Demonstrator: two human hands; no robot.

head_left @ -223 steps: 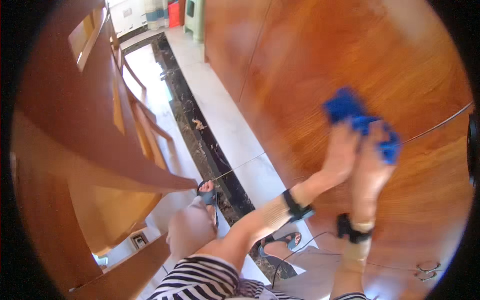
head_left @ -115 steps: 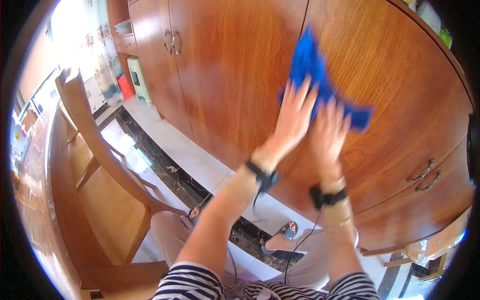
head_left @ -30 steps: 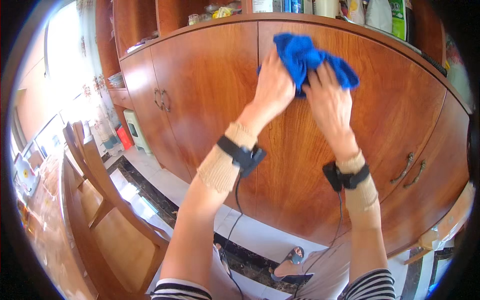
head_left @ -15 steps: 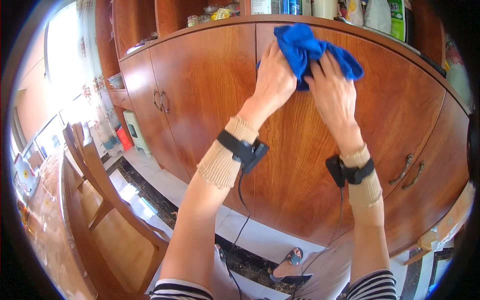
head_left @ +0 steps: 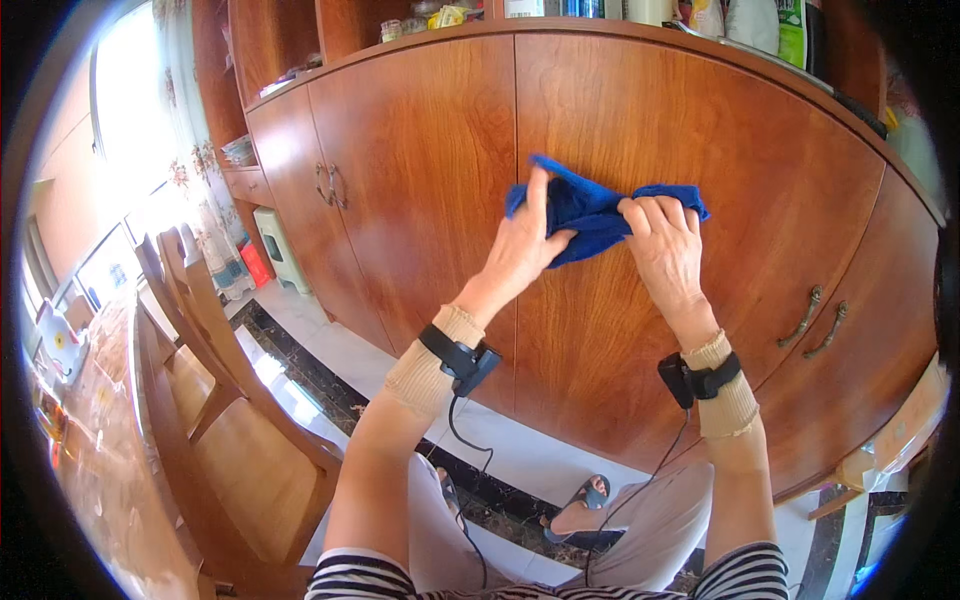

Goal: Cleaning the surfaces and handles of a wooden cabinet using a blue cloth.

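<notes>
A blue cloth (head_left: 590, 222) hangs bunched between my two hands, in front of the brown wooden cabinet doors (head_left: 620, 370). My left hand (head_left: 518, 245) grips its left part, with the index finger pointing up along the cloth and the thumb toward its middle. Closed around the right part is my right hand (head_left: 664, 245), its fingers curled over the fabric. Whether the cloth touches the wood cannot be made out. Both wrists carry beige ribbed cuffs and black strapped devices with cables.
Jars, bags and bottles stand on the shelf (head_left: 560, 27) above the doors. Metal handles (head_left: 803, 315) stick out at the right, others (head_left: 328, 186) at the left. Wooden chairs (head_left: 245, 470) and a table (head_left: 95, 440) are at the left. A pale stool (head_left: 280, 250) stands beyond.
Both hands have come down from the doors' top edge toward me with the blue cloth. The cloth was a raised bunch and is now stretched more sideways between the hands.
</notes>
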